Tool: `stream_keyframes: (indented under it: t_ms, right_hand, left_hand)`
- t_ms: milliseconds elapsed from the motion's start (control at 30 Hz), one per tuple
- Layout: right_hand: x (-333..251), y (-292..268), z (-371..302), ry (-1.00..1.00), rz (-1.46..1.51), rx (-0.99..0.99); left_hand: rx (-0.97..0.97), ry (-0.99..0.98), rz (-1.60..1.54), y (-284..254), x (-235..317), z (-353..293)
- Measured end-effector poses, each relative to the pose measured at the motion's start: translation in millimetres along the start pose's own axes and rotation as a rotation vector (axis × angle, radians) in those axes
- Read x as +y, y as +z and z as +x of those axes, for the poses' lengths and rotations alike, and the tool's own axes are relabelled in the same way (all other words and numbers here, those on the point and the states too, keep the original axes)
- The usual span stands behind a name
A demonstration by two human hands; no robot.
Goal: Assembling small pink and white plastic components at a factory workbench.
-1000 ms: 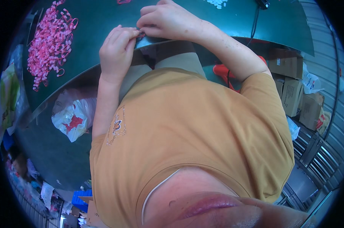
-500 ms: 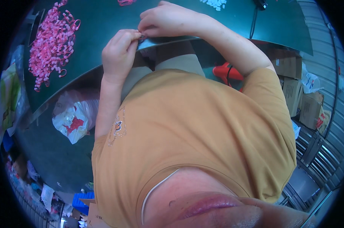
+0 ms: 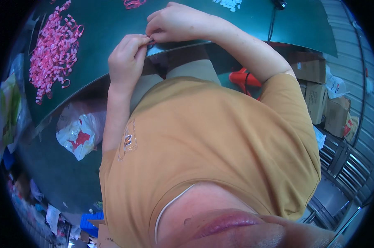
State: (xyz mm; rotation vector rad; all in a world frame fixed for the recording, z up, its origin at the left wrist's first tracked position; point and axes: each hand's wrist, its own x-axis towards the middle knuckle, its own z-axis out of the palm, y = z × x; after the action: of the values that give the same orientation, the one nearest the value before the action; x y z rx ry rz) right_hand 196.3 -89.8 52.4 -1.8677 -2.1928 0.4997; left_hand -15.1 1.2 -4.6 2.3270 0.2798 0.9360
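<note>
My left hand (image 3: 128, 56) and my right hand (image 3: 172, 22) meet at the table's near edge, fingertips pinched together. Between them is a small dark reddish loop (image 3: 151, 42), mostly hidden by the fingers. On the left of the green table (image 3: 100, 31) lies a heap of pink loops with pale bead-like pieces (image 3: 54, 51). A few plain pink loops (image 3: 134, 3) lie beyond my hands at the far edge of the picture. To their right sits a small scatter of whitish pieces (image 3: 228, 4).
A black cable (image 3: 271, 25) runs across the table at the right. Under the table are a plastic bag (image 3: 80, 134) at left and a red-orange object (image 3: 245, 77) at right. Cardboard boxes (image 3: 315, 97) and a metal chair (image 3: 335, 173) stand to the right.
Both hands stay pinched together at the table edge, with only slight finger movement. The whole view has shifted a little.
</note>
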Motion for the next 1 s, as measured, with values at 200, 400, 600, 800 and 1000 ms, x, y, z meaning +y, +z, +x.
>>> stream_keyframes:
  t_ms: [200,400,600,800,1000]
  right_hand:
    - [-11.4,-3.0,2.1,0.024,-0.080,-0.030]
    - [-3.4,-3.1,-3.4,0.019,-0.020,-0.037]
    - [84.3,3.4,-10.9,0.077,-0.141,0.370]
    - [141.6,-55.9,-14.4,0.320,-0.289,0.312]
    - [153.4,-54.3,-9.3,0.283,-0.311,0.173]
  left_hand:
    - [0.025,-0.008,-0.010,1.8,1.1,1.5]
    - [0.038,0.002,-0.006,0.4,5.1,5.9]
    - [0.038,0.008,-0.036,5.1,2.9,6.8]
    - [0.062,0.021,-0.038,3.3,1.9,5.2]
    - [0.071,0.009,-0.050,4.0,1.2,3.2]
